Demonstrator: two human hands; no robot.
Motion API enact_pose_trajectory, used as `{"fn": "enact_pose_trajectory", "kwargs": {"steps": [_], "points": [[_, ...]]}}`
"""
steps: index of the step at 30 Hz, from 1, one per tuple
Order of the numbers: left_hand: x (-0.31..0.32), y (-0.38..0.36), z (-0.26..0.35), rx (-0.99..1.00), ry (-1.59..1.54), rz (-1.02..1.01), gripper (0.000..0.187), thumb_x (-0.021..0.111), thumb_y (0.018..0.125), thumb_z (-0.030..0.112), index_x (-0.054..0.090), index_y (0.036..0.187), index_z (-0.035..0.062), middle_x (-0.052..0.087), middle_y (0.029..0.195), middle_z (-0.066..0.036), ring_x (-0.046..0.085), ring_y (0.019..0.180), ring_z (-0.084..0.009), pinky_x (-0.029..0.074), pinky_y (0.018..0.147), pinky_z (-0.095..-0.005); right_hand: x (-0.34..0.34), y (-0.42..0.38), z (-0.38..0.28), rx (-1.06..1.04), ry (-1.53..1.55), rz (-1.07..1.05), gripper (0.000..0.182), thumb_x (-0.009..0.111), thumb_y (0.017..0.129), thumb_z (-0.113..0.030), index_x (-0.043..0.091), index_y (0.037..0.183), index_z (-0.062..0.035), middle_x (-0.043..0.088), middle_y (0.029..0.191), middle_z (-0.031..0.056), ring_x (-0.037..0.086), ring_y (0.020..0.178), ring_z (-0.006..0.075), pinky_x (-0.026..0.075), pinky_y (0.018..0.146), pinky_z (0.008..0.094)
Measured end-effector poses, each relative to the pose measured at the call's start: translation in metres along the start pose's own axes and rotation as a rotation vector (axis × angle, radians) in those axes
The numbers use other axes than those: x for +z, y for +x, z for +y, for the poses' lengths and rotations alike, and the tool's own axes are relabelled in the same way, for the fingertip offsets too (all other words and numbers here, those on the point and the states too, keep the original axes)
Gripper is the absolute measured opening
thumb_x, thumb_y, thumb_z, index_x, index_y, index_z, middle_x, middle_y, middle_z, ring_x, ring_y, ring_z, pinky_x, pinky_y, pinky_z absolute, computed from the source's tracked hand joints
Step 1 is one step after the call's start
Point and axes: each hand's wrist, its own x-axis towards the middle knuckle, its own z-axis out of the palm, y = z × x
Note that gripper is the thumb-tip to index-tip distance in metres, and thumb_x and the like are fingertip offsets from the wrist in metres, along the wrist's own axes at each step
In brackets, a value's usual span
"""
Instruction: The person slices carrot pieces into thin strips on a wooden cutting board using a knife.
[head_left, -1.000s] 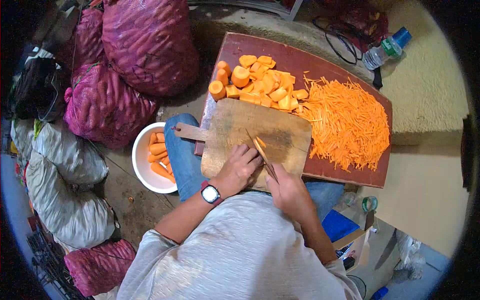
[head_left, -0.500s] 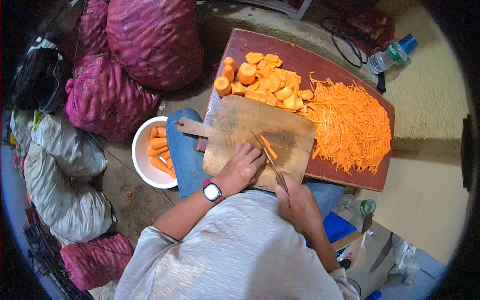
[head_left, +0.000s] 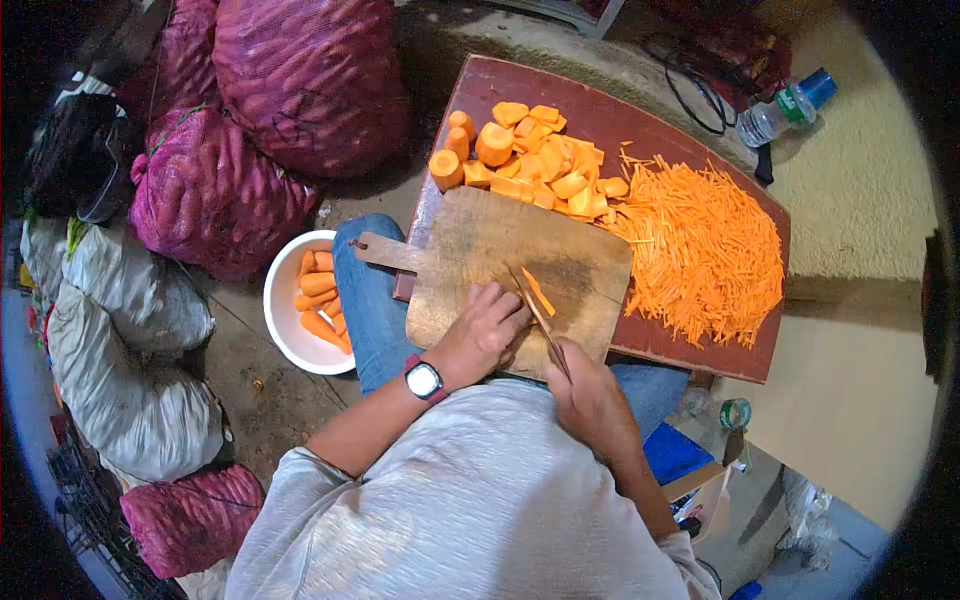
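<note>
A thin dark-bladed knife [head_left: 538, 318] is in my right hand [head_left: 588, 388], its handle wrapped by my fingers. The blade rests near the surface of a wooden cutting board [head_left: 470, 240] with a short handle. My left hand [head_left: 487, 335], with a watch on the wrist, presses down on the board with curled fingers right beside the blade. Under those fingertips is a carrot piece, almost wholly hidden by the hand. A few carrot strips [head_left: 541, 292] lie just right of the blade.
Chunks and slices of carrot [head_left: 545, 160] and a heap of shredded carrot [head_left: 705, 255] cover much of the red tabletop [head_left: 610, 110]. Whole carrots [head_left: 318, 290] fill a white bowl [head_left: 285, 330] on the floor. Pink mesh sacks [head_left: 305, 90] and a plastic bottle [head_left: 765, 120] are around.
The knife and my right hand have shifted very slightly. My left hand stays in nearly the same spot beside the blade.
</note>
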Motion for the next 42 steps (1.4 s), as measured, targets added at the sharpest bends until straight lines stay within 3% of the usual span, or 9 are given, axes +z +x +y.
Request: {"fn": "enact_pose_trajectory", "kwargs": {"steps": [5, 8, 11, 13, 19, 22, 28, 35, 42], "points": [[-0.003, 0.001, 0.0, 0.035, 0.03, 0.002, 0.053, 0.079, 0.074, 0.006, 0.07, 0.125, -0.0048, 0.061, 0.111, -0.015, 0.057, 0.105, -0.035, 0.046, 0.094, -0.0477, -0.002, 0.019, -0.013, 0.016, 0.054, 0.019, 0.027, 0.062, 0.105, -0.018, 0.061, 0.126, -0.0018, 0.07, 0.1, 0.0334, 0.07, 0.098, 0.0556, 0.056, 0.081, 0.0585], [-0.003, -0.002, 0.001, 0.013, 0.022, -0.007, 0.054, 0.078, 0.075, 0.007, 0.069, 0.127, -0.0054, 0.061, 0.112, -0.015, 0.057, 0.108, -0.0357, 0.046, 0.097, -0.0483, -0.007, -0.004, -0.012, 0.009, 0.026, 0.015, 0.026, 0.061, 0.106, -0.019, 0.061, 0.126, -0.0014, 0.07, 0.1, 0.0338, 0.069, 0.097, 0.0561, 0.056, 0.081, 0.0586], [-0.002, -0.004, 0.0, 0.016, -0.005, -0.006, 0.053, 0.078, 0.075, 0.004, 0.07, 0.127, -0.0022, 0.061, 0.114, -0.016, 0.059, 0.108, -0.0373, 0.047, 0.097, -0.0492, -0.006, -0.012, -0.008, -0.001, 0.012, -0.012, 0.031, 0.061, 0.106, -0.023, 0.058, 0.129, -0.002, 0.072, 0.098, 0.0345, 0.071, 0.093, 0.0564, 0.055, 0.08, 0.0646], [0.001, -0.003, -0.001, 0.013, -0.024, 0.006, 0.055, 0.077, 0.075, 0.004, 0.07, 0.13, -0.0034, 0.061, 0.114, -0.017, 0.058, 0.109, -0.0379, 0.047, 0.098, -0.0494, 0.001, 0.004, -0.007, -0.004, 0.033, 0.031, 0.027, 0.061, 0.106, -0.017, 0.061, 0.127, 0.0005, 0.071, 0.101, 0.0338, 0.069, 0.097, 0.0557, 0.056, 0.082, 0.0577], [-0.002, -0.004, 0.002, 0.021, 0.055, 0.005, 0.046, 0.074, 0.083, 0.009, 0.069, 0.126, -0.0071, 0.061, 0.111, -0.016, 0.058, 0.109, -0.0351, 0.047, 0.096, -0.0476, -0.002, 0.003, -0.003, -0.062, -0.021, 0.019, 0.028, 0.061, 0.107, -0.017, 0.06, 0.127, 0.0014, 0.071, 0.1, 0.034, 0.069, 0.096, 0.0563, 0.055, 0.08, 0.0586], [-0.002, -0.004, 0.003, 0.03, 0.08, 0.025, 0.046, 0.074, 0.083, 0.01, 0.069, 0.125, -0.0071, 0.061, 0.11, -0.015, 0.058, 0.108, -0.0342, 0.046, 0.096, -0.0475, -0.005, -0.018, 0.002, -0.033, 0.013, 0.009, 0.031, 0.062, 0.106, -0.022, 0.059, 0.13, -0.0022, 0.073, 0.099, 0.0335, 0.07, 0.094, 0.0569, 0.056, 0.081, 0.0638], [-0.001, -0.005, 0.002, 0.002, 0.057, -0.006, 0.052, 0.075, 0.08, 0.004, 0.07, 0.131, -0.0021, 0.06, 0.111, -0.015, 0.058, 0.108, -0.0362, 0.047, 0.098, -0.0484, 0.001, 0.014, -0.01, 0.016, 0.068, 0.016, 0.032, 0.063, 0.107, -0.023, 0.059, 0.132, -0.004, 0.073, 0.101, 0.0345, 0.07, 0.099, 0.0567, 0.056, 0.082, 0.0632], [0.002, -0.011, -0.001, 0.007, 0.021, 0.02, 0.051, 0.076, 0.08, 0.004, 0.07, 0.131, -0.001, 0.062, 0.114, -0.015, 0.058, 0.11, -0.0367, 0.047, 0.099, -0.0489, -0.001, -0.015, -0.002, 0.02, 0.0, -0.02, 0.032, 0.062, 0.106, -0.023, 0.059, 0.132, -0.0043, 0.073, 0.098, 0.0336, 0.07, 0.096, 0.0574, 0.054, 0.08, 0.0652], [-0.006, -0.004, 0.005, 0.04, 0.079, 0.036, 0.044, 0.072, 0.082, 0.009, 0.07, 0.123, -0.0076, 0.062, 0.109, -0.015, 0.058, 0.107, -0.0339, 0.047, 0.097, -0.0464, -0.005, -0.005, -0.013, 0.031, 0.02, -0.028, 0.034, 0.062, 0.106, -0.023, 0.059, 0.133, -0.003, 0.073, 0.101, 0.0347, 0.071, 0.1, 0.0556, 0.055, 0.085, 0.064]]}}
